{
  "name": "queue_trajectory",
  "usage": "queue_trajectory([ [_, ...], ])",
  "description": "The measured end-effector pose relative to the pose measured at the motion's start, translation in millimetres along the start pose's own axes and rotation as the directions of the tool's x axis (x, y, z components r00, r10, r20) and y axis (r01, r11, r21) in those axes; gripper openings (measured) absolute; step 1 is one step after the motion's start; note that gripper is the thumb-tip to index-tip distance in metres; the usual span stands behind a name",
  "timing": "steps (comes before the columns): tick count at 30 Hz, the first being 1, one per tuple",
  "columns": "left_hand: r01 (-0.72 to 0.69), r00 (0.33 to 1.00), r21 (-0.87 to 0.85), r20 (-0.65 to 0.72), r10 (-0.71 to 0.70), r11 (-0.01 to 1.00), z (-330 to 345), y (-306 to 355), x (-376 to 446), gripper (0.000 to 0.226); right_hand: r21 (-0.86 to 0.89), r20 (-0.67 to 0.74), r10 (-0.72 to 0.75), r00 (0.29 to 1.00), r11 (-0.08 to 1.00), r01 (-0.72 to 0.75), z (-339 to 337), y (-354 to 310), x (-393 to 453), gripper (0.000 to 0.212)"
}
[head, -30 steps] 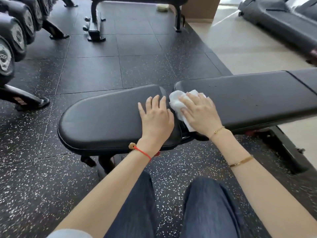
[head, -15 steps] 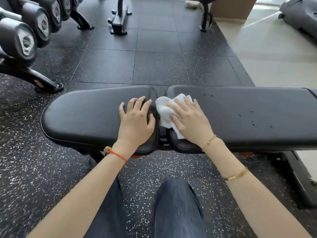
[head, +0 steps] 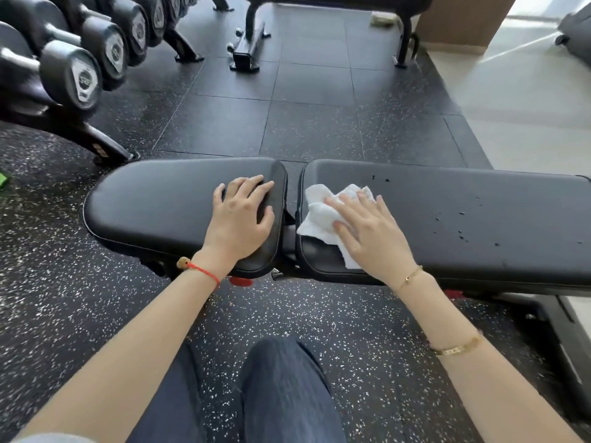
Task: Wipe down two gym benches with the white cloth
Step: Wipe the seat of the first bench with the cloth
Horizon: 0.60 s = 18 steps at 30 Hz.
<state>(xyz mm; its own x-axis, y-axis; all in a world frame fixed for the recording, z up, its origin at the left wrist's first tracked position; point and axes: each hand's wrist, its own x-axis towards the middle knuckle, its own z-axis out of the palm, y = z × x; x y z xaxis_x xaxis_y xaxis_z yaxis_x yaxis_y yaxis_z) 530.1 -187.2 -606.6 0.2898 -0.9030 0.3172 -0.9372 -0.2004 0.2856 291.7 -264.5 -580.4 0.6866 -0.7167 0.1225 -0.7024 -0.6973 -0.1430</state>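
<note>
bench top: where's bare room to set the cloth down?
Free: seat pad from its rounded outer end to the left hand. The long pad beyond the right hand is bare but speckled. Crowded: the gap between pads, where the white cloth lies under the right hand.

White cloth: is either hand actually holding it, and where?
Neither grips it. The right hand presses flat on the white cloth, covering its right part, on the long pad. The left hand rests on the seat pad.

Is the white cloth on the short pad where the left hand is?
No, the white cloth lies under the right hand on the long pad.
</note>
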Motion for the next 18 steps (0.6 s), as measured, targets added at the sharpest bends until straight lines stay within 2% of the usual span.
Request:
queue_trajectory([
  [5, -0.003, 1.0, 0.002, -0.024, 0.003, 1.0, 0.1, 1.4, 0.1, 0.047, -0.054, 0.001, 0.197, 0.98, 0.979, -0.197, -9.8, 41.2, 30.9, 0.049],
  [9, 0.003, 1.0, -0.007, -0.027, -0.003, 1.0, -0.3, 0.3, -0.1, 0.047, -0.056, 0.038, 0.096, 0.995, 0.994, -0.094, -2.8, 12.4, 53.2, 0.049],
  [14, 0.009, 1.0, -0.014, -0.007, -0.009, 1.0, -3.9, -0.4, -1.7, 0.047, 0.006, 0.024, -0.054, 0.998, 0.999, 0.054, 0.7, -13.4, 17.1, 0.047],
  [16, 0.011, 1.0, -0.021, 0.0, -0.011, 1.0, -5.1, 0.1, -1.2, 0.047, 0.053, 0.012, -0.049, 0.999, 0.997, 0.048, -1.5, -5.6, -0.8, 0.045],
  [18, 0.003, 1.0, -0.018, 0.002, -0.003, 1.0, -3.8, -0.4, -1.0, 0.047, 0.169, -0.008, 0.04, 0.999, 0.985, -0.038, -8.0, 6.0, -11.5, 0.042],
])
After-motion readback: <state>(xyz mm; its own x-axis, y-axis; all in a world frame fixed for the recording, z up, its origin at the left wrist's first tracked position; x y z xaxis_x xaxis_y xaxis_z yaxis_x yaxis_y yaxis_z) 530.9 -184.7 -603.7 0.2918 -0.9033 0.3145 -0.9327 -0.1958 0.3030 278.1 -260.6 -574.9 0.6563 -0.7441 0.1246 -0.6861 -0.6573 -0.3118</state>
